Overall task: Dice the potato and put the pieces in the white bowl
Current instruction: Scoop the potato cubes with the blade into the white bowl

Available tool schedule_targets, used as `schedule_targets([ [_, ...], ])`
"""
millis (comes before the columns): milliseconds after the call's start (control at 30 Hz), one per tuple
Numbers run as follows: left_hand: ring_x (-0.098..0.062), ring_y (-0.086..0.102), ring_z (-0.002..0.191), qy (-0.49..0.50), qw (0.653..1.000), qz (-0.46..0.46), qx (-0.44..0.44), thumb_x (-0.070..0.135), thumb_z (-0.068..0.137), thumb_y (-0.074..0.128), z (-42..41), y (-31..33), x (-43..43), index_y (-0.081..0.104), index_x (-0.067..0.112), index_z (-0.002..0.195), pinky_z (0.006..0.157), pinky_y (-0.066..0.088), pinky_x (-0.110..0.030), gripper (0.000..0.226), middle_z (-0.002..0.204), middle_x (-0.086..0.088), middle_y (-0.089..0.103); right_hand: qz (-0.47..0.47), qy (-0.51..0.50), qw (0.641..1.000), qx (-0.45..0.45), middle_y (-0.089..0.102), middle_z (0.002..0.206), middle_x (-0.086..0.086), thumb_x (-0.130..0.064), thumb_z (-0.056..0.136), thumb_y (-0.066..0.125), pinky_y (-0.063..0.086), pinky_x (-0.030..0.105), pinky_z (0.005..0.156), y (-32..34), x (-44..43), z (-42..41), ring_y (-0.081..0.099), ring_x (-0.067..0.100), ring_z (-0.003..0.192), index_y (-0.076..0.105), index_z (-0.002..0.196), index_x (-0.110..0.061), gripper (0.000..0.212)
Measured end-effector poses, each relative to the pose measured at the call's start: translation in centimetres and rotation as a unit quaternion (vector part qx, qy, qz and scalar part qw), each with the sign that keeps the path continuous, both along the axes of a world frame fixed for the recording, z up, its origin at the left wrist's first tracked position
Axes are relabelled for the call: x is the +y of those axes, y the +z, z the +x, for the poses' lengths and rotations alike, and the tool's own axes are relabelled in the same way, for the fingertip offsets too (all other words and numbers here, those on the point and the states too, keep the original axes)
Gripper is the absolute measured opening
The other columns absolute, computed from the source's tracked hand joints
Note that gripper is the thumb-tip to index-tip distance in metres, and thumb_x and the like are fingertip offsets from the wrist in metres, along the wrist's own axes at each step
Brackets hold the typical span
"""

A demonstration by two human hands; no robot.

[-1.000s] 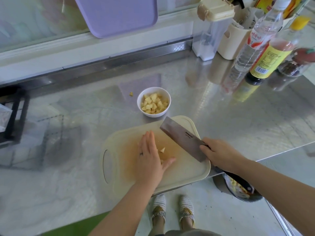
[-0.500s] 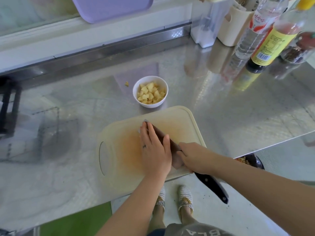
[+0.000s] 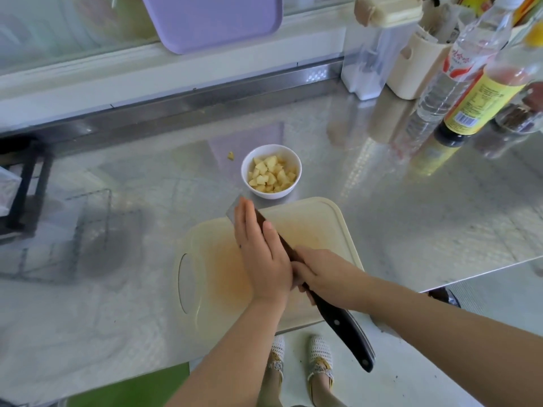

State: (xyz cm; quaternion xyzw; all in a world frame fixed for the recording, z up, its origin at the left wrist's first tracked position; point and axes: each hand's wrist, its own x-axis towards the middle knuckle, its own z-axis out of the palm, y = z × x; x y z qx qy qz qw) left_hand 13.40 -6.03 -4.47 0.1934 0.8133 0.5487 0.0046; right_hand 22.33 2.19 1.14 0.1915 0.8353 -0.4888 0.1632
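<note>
The left hand [image 3: 261,257], fingers [image 3: 244,218] straight and together, lies flat against the side of the knife [image 3: 343,324] blade above the cutting board [image 3: 323,224]. The right hand [image 3: 323,274] has its fingers curled round the knife where blade meets handle. The potato pieces [image 3: 271,174] fill the white bowl [image 3: 245,171], which stands on the surface [image 3: 411,215] just beyond the board. One stray piece [image 3: 231,156] lies left of the bowl.

The left hand [image 3: 261,259] lies straight-fingered against the cleaver [image 3: 343,327], which the right hand [image 3: 320,271] grips near its black handle, over the cream cutting board [image 3: 320,227]. Just beyond the board, the white bowl [image 3: 271,194] holds diced potato [image 3: 271,174]. One stray piece [image 3: 231,156] lies on the counter [image 3: 411,215] near it.
</note>
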Motion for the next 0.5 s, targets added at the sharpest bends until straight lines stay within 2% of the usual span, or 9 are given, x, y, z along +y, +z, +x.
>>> schedule_targets([
  [100, -0.012, 0.022, 0.148, -0.037, 0.999, 0.014, 0.028, 0.017, 0.103, 0.033, -2.7, 2.1, 2.4, 0.031, 0.007, 0.15, 0.12, 0.023, -0.032, 0.049, 0.158, -0.005, 0.028, 0.002, -0.051, 0.998, 0.036, 0.064, 0.071, -0.003, -0.018, 0.107, 0.038, 0.048, 0.018, 0.052, 2.0, 1.7, -1.6, 0.057, 0.013, 0.049, 0.051, 0.089, -0.011, 0.024],
  [233, -0.008, 0.02, 0.146, -0.089, 0.994, -0.01, 0.063, 0.016, 0.102, 0.031, -6.0, 4.3, 6.1, 0.03, 0.007, 0.151, 0.116, 0.014, -0.011, 0.05, 0.159, -0.005, 0.029, 0.03, -0.098, 0.993, 0.064, 0.064, 0.071, -0.002, -0.02, 0.107, 0.038, 0.048, 0.017, 0.052, 3.6, 4.2, -3.8, 0.06, 0.015, 0.051, 0.055, 0.09, -0.01, 0.026],
  [433, -0.015, 0.023, 0.147, -0.102, 0.991, -0.016, 0.08, 0.016, 0.101, 0.031, -9.0, 3.9, 10.0, 0.034, 0.006, 0.15, 0.114, 0.011, -0.008, 0.049, 0.158, -0.007, 0.03, 0.058, -0.136, 0.988, 0.056, 0.062, 0.072, 0.001, -0.023, 0.108, 0.037, 0.043, 0.014, 0.048, 3.5, 7.0, -5.9, 0.059, 0.007, 0.048, 0.051, 0.087, -0.012, 0.027],
  [500, -0.015, 0.024, 0.148, -0.084, 0.994, -0.035, 0.061, 0.017, 0.103, 0.031, -9.7, 3.0, 10.3, 0.032, 0.008, 0.151, 0.118, 0.015, -0.016, 0.048, 0.159, -0.005, 0.03, 0.063, -0.15, 0.985, 0.049, 0.062, 0.072, 0.002, -0.024, 0.107, 0.038, 0.044, 0.015, 0.048, 3.2, 7.5, -6.2, 0.058, 0.008, 0.047, 0.05, 0.089, -0.009, 0.027],
])
